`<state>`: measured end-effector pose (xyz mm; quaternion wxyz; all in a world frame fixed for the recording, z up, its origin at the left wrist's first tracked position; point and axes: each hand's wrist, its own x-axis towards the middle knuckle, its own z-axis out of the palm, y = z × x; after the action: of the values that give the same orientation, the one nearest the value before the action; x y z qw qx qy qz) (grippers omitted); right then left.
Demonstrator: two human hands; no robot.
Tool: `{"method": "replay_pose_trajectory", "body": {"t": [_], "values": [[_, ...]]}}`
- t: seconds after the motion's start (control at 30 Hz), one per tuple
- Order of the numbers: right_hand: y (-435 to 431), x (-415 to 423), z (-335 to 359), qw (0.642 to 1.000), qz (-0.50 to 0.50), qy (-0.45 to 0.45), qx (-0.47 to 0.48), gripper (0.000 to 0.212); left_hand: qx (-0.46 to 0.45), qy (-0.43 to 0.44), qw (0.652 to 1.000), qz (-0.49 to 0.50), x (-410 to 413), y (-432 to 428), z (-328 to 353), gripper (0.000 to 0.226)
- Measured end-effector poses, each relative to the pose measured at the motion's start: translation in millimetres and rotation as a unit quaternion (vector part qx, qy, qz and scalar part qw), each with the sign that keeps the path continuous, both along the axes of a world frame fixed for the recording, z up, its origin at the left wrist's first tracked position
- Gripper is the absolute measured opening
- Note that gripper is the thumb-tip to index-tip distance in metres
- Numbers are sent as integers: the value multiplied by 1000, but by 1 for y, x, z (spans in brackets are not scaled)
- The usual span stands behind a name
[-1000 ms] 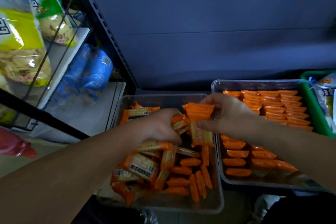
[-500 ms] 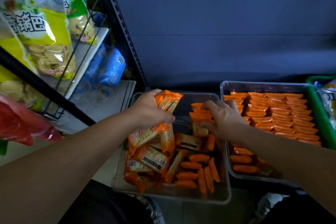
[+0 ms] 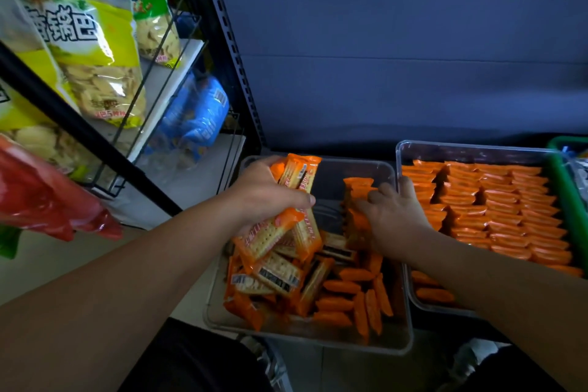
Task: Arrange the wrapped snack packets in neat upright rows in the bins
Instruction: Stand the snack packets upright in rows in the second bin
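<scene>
Left bin (image 3: 331, 207), clear plastic, centre: loose packets (image 3: 280, 277) heaped flat across the near left; short upright row (image 3: 350, 296) along the near right; far floor bare.

Left hand (image 3: 264, 194), over the far left corner of that bin: fingers and thumb curled tight round a bunch (image 3: 299, 175) of packets, ends jutting above and below the fist; lower ends overlapping the heap, contact not discernible.

Right hand (image 3: 394, 216), by the same bin's right wall: fingers bent over the top of a small upright stack (image 3: 358, 188), thumb against its near side, gripping; lower stack hidden by the hand.

Right bin (image 3: 477, 148), clear, just beside: neat rows (image 3: 509, 210) across far and middle; near left partly covered by the right forearm.

Green crate (image 3: 569, 194), just beside the right bin, at the frame edge.

Black post (image 3: 229, 41) and wire rack (image 3: 178, 41), left: yellow bags (image 3: 95, 51), blue bags (image 3: 194, 114). Red bag (image 3: 47, 204), near left edge.
</scene>
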<state>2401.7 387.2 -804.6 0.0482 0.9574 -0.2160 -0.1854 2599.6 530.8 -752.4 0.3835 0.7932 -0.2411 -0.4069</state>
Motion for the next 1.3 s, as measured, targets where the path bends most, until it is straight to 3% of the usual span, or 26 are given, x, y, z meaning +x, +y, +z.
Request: {"method": "replay_pose_trajectory", "body": {"t": [0.07,0.17,0.23,0.27,0.33,0.37,0.4,0.53,0.63,0.77,0.87,0.93,1.0,1.13,1.2,1.3], "values": [[4,2,-2,1000,-17,-5,-3,67,7,4,1000,-5,-2,1,-2,81],[6,8,13,998,-36,-3,43,76,0,21,1000,6,0,3,1,63],[2,12,37,969,-110,-89,202,77,-20,39,999,13,-5,2,9,52],[1,13,54,913,-174,-144,338,76,-31,48,998,15,-10,1,14,48],[3,13,82,742,-234,-206,594,69,-56,70,996,19,-24,-3,24,37],[3,11,90,689,-236,-209,653,64,-66,82,994,20,-32,-5,28,31],[3,9,93,671,-230,-210,672,62,-71,94,993,17,-38,-8,31,26],[4,0,84,663,-281,-258,644,79,-77,123,989,5,-51,-14,37,20],[5,-1,76,659,-300,-273,633,71,-59,131,990,-1,-51,-12,39,23],[12,3,67,645,-314,-243,653,64,-26,131,991,-5,-42,-5,30,40],[17,4,59,652,-337,-221,642,75,-11,121,993,11,-31,2,18,53],[16,3,57,688,-337,-209,607,85,-16,86,995,38,-22,5,7,53],[12,-2,59,742,-319,-191,558,80,-13,25,998,56,-16,10,-4,50],[18,-16,58,826,-244,-66,504,77,50,-148,988,11,-13,18,-18,48],[31,-22,56,845,-208,-31,492,55,122,-247,960,-54,-14,16,-16,59],[42,-22,60,840,-207,-1,501,34,216,-341,908,-114,-11,12,-18,75]]}}
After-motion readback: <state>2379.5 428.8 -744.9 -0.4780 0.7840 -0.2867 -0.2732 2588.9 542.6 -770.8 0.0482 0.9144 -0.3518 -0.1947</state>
